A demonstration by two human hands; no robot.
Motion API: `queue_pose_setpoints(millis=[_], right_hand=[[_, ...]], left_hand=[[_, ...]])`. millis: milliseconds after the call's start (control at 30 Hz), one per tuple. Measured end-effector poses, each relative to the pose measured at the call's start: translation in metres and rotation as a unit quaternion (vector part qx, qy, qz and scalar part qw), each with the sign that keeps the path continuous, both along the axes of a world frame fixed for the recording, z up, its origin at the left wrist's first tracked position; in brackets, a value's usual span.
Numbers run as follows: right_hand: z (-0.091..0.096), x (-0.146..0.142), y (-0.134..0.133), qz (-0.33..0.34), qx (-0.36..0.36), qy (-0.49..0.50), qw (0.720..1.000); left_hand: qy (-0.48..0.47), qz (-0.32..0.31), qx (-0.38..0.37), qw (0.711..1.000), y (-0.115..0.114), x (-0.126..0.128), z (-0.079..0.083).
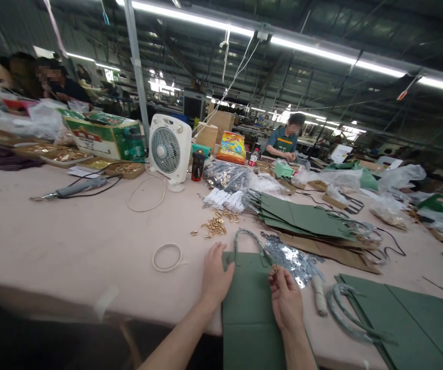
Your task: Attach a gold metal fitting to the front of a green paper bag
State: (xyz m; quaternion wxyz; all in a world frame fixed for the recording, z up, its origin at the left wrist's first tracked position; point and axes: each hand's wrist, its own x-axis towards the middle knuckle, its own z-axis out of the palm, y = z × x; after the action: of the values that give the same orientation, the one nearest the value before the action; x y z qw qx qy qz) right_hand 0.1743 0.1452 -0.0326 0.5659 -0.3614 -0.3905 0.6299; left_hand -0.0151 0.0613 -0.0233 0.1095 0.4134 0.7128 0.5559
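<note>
In front of me lies a flat green bag panel (250, 303), a looped handle (247, 232) in clear wrapping at its far end. My left hand (216, 275) is at the panel's left edge near the handle, its fingers outstretched and holding nothing. Over the right edge, my right hand (286, 298) is closed in a pinch on small gold metal fittings (274, 269); their exact shape is too small to make out. Beyond the left hand lies a scatter of gold hardware (214, 226). Silver metal plates (292, 257) spread out just past the right hand.
Stacked green panels (306, 216) lie beyond the silver plates, another panel with handles (417, 318) at right. A cloth roll (319, 295) is nearby. Leftward are a white cord ring (167, 257), a corded tool (75, 190) and a fan (169, 146). A co-worker (285, 141) sits opposite.
</note>
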Motion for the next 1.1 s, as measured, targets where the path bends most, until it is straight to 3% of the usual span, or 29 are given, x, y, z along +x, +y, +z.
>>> queue_pose_setpoints(millis=[100,200,267,333,400,467,500,567,733,933,1100], right_hand=[[0.005,-0.001,0.017,0.010,0.052,-0.117,0.992],[0.009,-0.007,0.030,0.037,0.094,-0.193,0.976],[0.008,-0.011,0.034,0.052,0.103,-0.201,0.973],[0.006,-0.012,0.035,0.052,0.106,-0.205,0.972],[0.003,-0.011,0.035,0.041,0.112,-0.214,0.970],[0.003,-0.008,0.035,0.025,0.122,-0.226,0.966],[0.003,-0.006,0.035,0.018,0.126,-0.232,0.964],[0.005,-0.004,0.035,0.006,0.132,-0.245,0.961],[0.010,-0.005,0.037,0.025,0.133,-0.268,0.954],[0.004,-0.009,0.040,0.005,0.143,-0.298,0.944],[0.002,-0.011,0.036,-0.024,0.202,-0.367,0.908]], left_hand=[[0.037,-0.028,-0.086,0.995,0.009,-0.003,0.001],[0.033,-0.030,-0.100,0.994,0.023,-0.004,0.005],[-0.034,0.000,-0.087,0.996,0.032,-0.007,0.007],[-0.165,-0.010,-0.068,0.984,0.039,-0.009,0.008],[-0.337,-0.107,-0.057,0.934,0.042,-0.008,0.008],[-0.473,-0.235,-0.054,0.847,0.041,-0.004,0.009],[-0.516,-0.282,-0.057,0.807,0.040,-0.001,0.008],[-0.567,-0.319,-0.068,0.756,0.038,0.004,0.008],[-0.641,-0.327,-0.098,0.687,0.038,0.008,0.006],[-0.672,-0.329,-0.073,0.660,0.040,0.008,0.006],[-0.709,-0.311,-0.071,0.629,0.040,0.009,0.007]])
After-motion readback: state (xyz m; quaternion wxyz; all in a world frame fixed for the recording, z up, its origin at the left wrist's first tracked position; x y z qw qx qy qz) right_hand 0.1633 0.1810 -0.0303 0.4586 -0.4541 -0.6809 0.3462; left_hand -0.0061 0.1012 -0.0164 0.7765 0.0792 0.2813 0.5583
